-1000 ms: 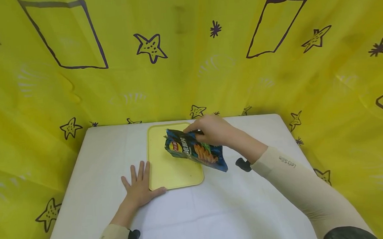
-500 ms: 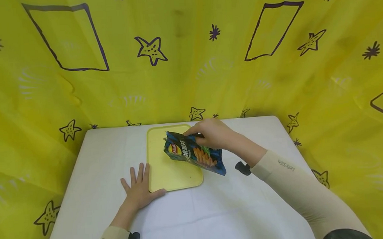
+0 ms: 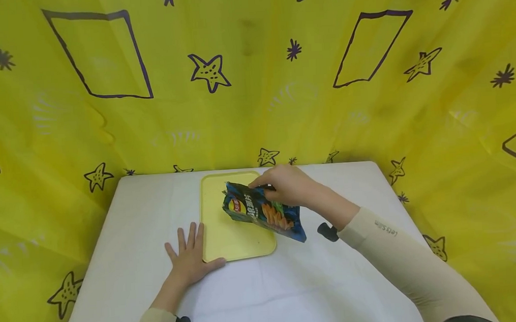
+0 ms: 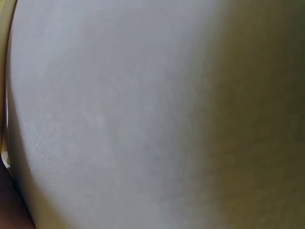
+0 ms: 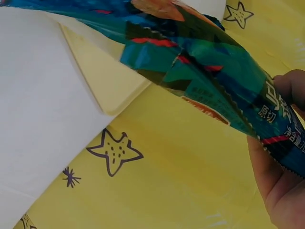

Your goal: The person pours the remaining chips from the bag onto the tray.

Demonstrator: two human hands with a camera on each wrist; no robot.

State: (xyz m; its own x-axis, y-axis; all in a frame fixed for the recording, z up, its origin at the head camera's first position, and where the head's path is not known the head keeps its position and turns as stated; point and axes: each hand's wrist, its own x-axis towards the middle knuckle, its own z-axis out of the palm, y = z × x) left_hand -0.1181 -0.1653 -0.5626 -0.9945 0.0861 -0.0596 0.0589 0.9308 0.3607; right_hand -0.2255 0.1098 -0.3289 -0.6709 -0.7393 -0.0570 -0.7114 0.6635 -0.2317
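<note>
My right hand [image 3: 288,185] pinches the upper edge of a dark blue potato chip bag [image 3: 256,209], with the thumb on one side and fingers on the other. The bag hangs tilted above a yellow rectangular tray [image 3: 218,243], its lower right end reaching past the tray's right edge. In the right wrist view the bag [image 5: 195,67] is seen from its seamed side. My left hand [image 3: 189,263] rests flat with spread fingers at the tray's near left corner, thumb along the near edge. The left wrist view shows mostly blurred white surface.
The tray lies on a white-covered table [image 3: 249,304], near its far edge. A yellow curtain [image 3: 254,107] with drawn stars and frames surrounds the table's back and sides. Black wrist devices sit on both forearms.
The head view has shifted slightly, so the whole scene sits a little lower. The bag, the tray and both hands keep nearly the same positions relative to one another.
</note>
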